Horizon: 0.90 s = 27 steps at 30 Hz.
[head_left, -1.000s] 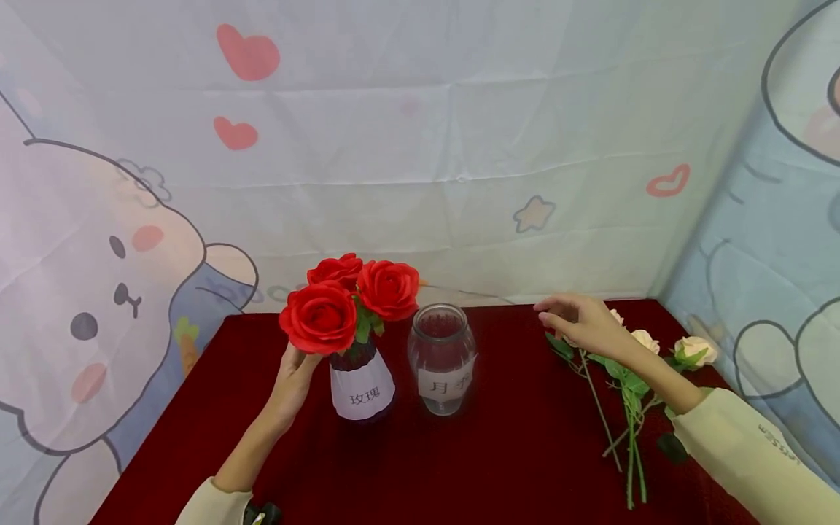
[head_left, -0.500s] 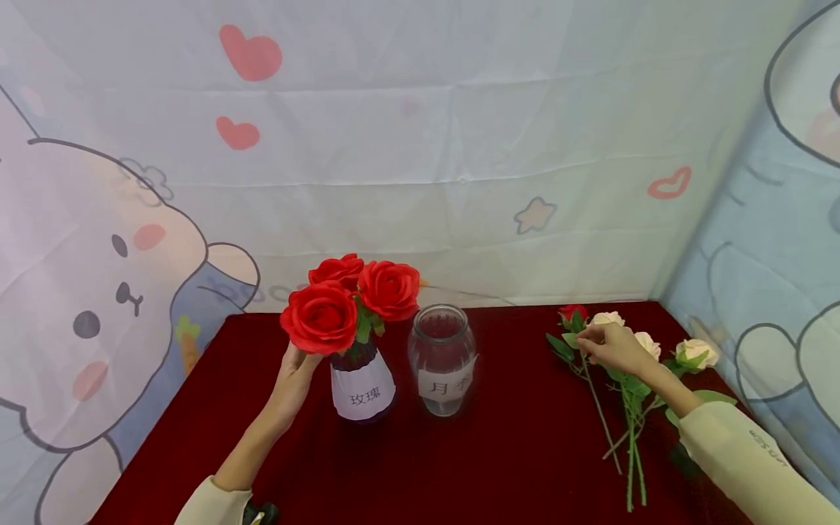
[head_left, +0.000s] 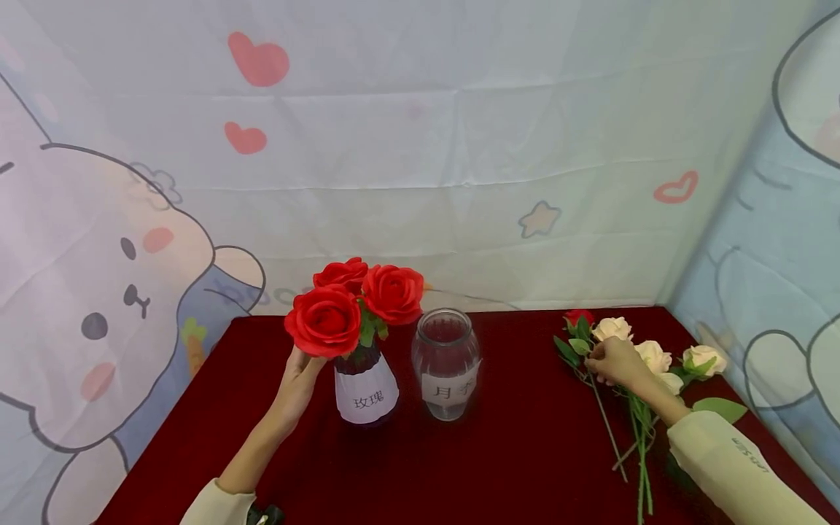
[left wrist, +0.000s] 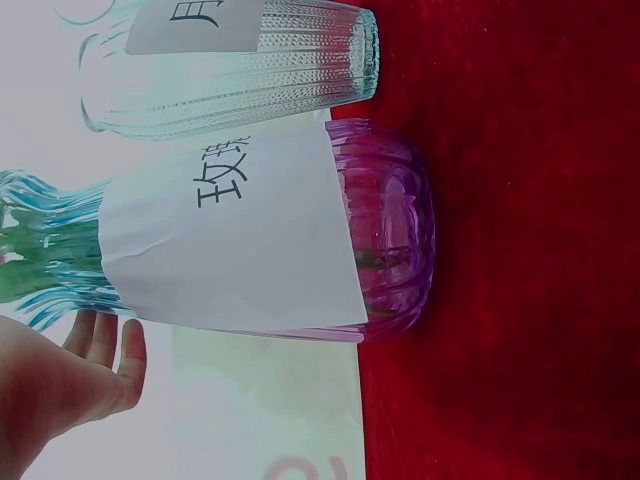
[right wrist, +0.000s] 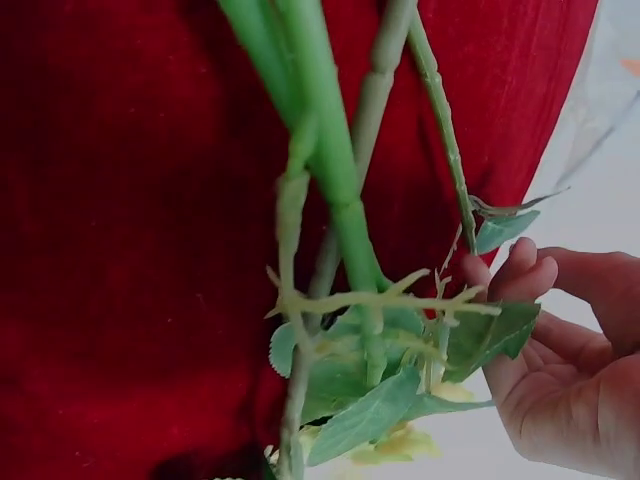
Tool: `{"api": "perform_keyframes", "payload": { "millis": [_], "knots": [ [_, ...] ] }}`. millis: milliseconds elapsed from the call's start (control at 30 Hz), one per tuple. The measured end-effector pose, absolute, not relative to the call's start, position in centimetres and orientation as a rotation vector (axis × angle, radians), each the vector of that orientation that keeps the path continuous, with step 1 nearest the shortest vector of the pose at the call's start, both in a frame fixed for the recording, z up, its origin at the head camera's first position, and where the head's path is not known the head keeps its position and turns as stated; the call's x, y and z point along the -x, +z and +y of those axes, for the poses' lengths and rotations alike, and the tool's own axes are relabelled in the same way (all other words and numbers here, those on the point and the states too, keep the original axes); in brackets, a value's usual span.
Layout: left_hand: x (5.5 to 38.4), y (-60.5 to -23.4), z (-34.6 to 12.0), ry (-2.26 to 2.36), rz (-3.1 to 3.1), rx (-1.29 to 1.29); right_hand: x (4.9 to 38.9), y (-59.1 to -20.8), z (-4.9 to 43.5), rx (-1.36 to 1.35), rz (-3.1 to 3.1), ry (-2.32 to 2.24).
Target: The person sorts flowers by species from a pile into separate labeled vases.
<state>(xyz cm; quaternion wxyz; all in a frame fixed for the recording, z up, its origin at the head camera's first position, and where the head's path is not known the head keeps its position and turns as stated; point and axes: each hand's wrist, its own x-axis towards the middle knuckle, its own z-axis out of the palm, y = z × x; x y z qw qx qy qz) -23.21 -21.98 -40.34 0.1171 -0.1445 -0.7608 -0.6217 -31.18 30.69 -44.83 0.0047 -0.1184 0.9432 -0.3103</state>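
My left hand (head_left: 298,383) touches the side of a purple-and-blue glass vase (left wrist: 395,220), its fingertips right at the neck. Several of its fingers show there in the left wrist view. A white paper label wraps the vase (head_left: 367,397), and three large red roses (head_left: 326,321) fill its mouth. On the right, my right hand (head_left: 617,362) pinches the stem of a smaller red rose (head_left: 579,318) lying on the table. In the right wrist view, thumb and fingertips (right wrist: 530,270) meet at the thin stem (right wrist: 440,120). Cream roses (head_left: 654,356) lie beside and partly under that hand.
A clear glass jar (head_left: 446,350) with a white label stands right of the vase. Dark red cloth (head_left: 499,452) covers the table. Crossing green stems (head_left: 642,452) lie toward the front right. A printed fabric backdrop (head_left: 394,146) rises behind.
My right hand has come down and drawn slightly right, onto the red rose's stem; that rose's bloom is now uncovered. My left hand stays at the vase.
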Motion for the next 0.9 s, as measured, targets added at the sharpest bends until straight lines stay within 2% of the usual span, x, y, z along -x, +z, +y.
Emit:
{"api": "perform_keyframes", "payload": {
  "millis": [433,700,900],
  "knots": [
    [23.2,-40.4,-22.0,-1.844,-2.184,0.448,31.1,-44.3,28.9,0.299,2.982,-0.915],
    [23.2,-40.3,-22.0,-1.845,-2.186,0.452,31.4,-45.3,28.4,0.274,3.049,-0.909],
    [23.2,-40.3,-22.0,-1.839,-2.197,0.47,31.4,-45.8,28.8,0.158,3.006,-0.916]
  ]
}}
